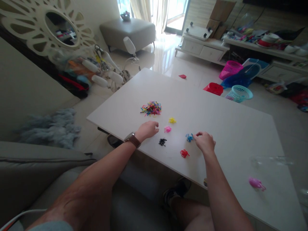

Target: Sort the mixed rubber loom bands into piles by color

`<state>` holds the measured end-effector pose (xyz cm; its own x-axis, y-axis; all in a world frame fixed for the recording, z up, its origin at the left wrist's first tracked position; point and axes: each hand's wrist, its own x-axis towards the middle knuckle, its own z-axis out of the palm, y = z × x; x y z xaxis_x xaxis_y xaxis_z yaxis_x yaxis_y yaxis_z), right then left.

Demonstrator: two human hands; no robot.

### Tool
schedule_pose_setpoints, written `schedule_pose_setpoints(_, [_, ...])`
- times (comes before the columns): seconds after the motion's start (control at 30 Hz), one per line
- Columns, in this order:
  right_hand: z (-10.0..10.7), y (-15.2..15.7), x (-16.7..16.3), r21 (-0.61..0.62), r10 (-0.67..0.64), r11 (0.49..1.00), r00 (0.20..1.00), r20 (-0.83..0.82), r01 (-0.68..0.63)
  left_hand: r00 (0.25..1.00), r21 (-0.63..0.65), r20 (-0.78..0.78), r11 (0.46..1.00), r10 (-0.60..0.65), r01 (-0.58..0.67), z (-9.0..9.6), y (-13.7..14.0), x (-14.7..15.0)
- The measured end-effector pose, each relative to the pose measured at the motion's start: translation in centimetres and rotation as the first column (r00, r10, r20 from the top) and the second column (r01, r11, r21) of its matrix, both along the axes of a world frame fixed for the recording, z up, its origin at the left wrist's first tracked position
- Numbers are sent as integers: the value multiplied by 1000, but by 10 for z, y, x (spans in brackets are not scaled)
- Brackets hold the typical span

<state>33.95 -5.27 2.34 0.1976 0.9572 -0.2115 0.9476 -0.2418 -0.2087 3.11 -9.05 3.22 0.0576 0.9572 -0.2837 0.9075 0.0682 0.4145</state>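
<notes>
A mixed heap of small coloured rubber bands (pixel 152 108) lies on the white table (pixel 216 118). Nearer to me are small single-colour piles: yellow bands (pixel 172 120), pink bands (pixel 167 129), black bands (pixel 162 142), blue bands (pixel 189 138) and red bands (pixel 184 153). My left hand (pixel 148 129), with a watch on its wrist, hovers between the mixed heap and the pink pile. Its thumb and forefinger are slightly apart, and nothing shows between them. At the right edge of the blue pile, my right hand (pixel 205 141) pinches a blue rubber band with its fingertips.
A pink bundle (pixel 256 183) and a clear glass-like object (pixel 271 160) lie at the table's right. Beyond the far edge stand a red stool (pixel 213 89) and a turquoise basket (pixel 239 93). A white lamp (pixel 115 77) is at the far left.
</notes>
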Motion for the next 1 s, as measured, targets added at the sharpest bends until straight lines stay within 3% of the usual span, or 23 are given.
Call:
schedule_pose_setpoints(0.27, [-1,1,-2,-16,23,1000,1000,-9,-23,992,-33,-97,996,82,-86,-11,3,-16])
schedule_pose_setpoints(0.47, [3,-2,-16,156,43,987,997,-60,-33,964,18,-182,981,196,-196,-14,7,-22])
schedule_pose_setpoints(0.73, [1,-4,-20,181,70,982,991,-115,-48,957,-84,-108,956,271,-280,-29,15,-26])
schedule_pose_setpoints(1.0, [-1,-4,-17,200,81,979,983,-163,-48,944,-74,-95,943,316,-324,-32,19,-22])
